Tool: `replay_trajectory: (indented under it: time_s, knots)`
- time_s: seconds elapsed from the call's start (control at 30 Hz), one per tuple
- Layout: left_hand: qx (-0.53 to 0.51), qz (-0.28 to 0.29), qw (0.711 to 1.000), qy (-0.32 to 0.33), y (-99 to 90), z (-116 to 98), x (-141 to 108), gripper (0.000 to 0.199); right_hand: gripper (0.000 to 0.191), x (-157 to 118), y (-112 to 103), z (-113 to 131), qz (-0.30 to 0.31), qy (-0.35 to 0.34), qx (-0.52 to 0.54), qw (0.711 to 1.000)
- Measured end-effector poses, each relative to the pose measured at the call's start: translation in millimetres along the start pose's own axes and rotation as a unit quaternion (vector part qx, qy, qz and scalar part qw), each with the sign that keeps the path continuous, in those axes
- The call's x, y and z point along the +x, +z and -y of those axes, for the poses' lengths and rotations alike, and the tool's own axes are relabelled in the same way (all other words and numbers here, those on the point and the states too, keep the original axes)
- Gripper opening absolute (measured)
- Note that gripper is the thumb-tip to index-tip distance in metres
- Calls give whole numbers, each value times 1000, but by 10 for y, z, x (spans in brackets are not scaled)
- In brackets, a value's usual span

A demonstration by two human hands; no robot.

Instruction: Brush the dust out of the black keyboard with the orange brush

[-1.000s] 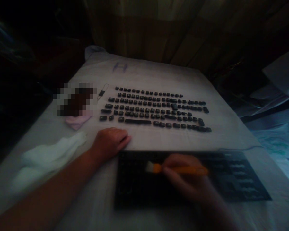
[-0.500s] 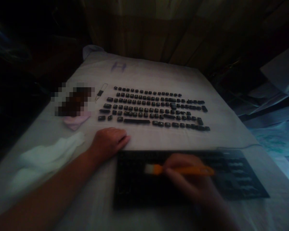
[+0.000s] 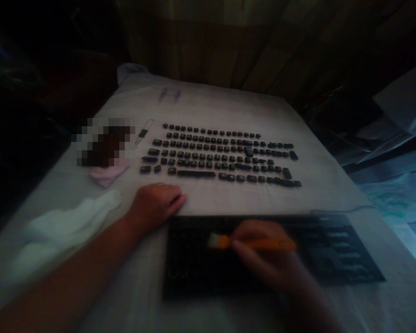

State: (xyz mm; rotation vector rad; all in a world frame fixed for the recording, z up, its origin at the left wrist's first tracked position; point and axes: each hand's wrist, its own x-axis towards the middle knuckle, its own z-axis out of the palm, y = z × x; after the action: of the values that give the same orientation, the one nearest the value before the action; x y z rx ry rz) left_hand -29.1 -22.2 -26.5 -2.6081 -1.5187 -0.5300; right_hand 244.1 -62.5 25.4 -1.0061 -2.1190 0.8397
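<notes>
My right hand (image 3: 263, 249) grips an orange-handled paintbrush (image 3: 286, 243) with pale bristles, which point left. It hovers over or touches the left-middle part of a black keyboard (image 3: 350, 277) stripped of its keycaps; contact is too blurred to tell. My left hand (image 3: 157, 201) rests on the cloth by the keyboard's far left corner, fingers curled together, nothing visible in them. Beyond the hands, removed black keycaps (image 3: 208, 148) lie in several rows, with the long spacebar (image 3: 196, 174) in the nearest row.
A wire keycap puller (image 3: 143, 133) lies left of the rows. Farther left are a pink cloth (image 3: 109, 173), a pixelated dark item (image 3: 107, 145) and a crumpled white cloth (image 3: 69, 219). The keyboard's cable (image 3: 343, 211) runs right over the white table cover (image 3: 222, 104).
My right hand has shifted slightly left, and the brush's handle is angled a little differently. My left hand stays in place on the cloth.
</notes>
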Motion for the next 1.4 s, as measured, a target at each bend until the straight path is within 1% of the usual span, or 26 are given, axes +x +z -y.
replay_trajectory:
  time_s: [0.2, 0.47, 0.63, 0.73, 1.0, 1.2, 1.4]
  knots:
    - [5, -1, 1000, 1, 4, 14, -5, 36, 16, 7, 17, 29, 4, -8, 18, 1000]
    - [4, 0, 1000, -2, 5, 6, 1, 35, 17, 23, 12, 74, 8, -19, 13, 1000]
    - [1, 2, 1000, -2, -10, 6, 8, 37, 16, 28, -56, 49, -17, -18, 3, 1000]
    - [1, 0, 1000, 0, -15, 7, 9, 36, 16, 19, -63, 24, -29, -15, -6, 999]
    - [0, -1, 1000, 2, -2, 12, 6, 36, 19, 25, 15, 23, -4, -22, -13, 1000]
    - [2, 18, 1000, -15, -13, 7, -1, 36, 18, 11, 28, 45, 6, -24, -6, 1000]
    - [-11, 19, 1000, -17, -18, 4, 3, 36, 18, 11, 23, 72, 13, -16, -7, 1000]
